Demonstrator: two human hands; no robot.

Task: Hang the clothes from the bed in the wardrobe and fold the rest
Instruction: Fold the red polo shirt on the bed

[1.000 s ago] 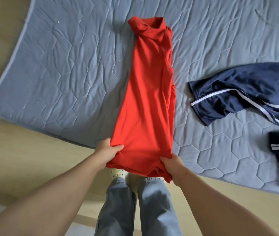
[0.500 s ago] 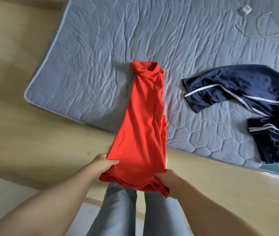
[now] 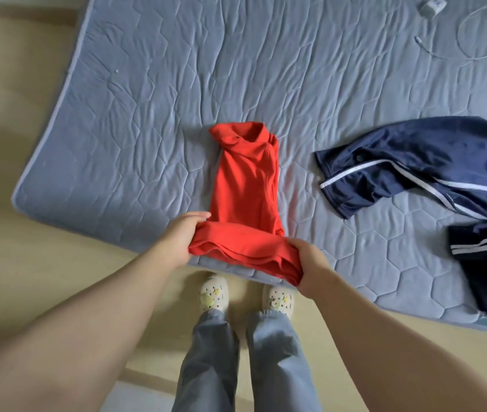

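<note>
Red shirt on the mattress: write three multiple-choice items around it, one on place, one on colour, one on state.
1. The navy garment lies where relative to the red shirt? A) to its right B) to its left C) under it
2. The navy garment's stripes are: A) yellow B) white C) green
3. The red shirt's near end is: A) flat and untouched B) on a hanger C) gripped at both corners
1 A: it lies on the mattress right of the shirt. 2 B: white stripes run along it. 3 C: the left hand and right hand each grip a corner of the raised hem.
</note>
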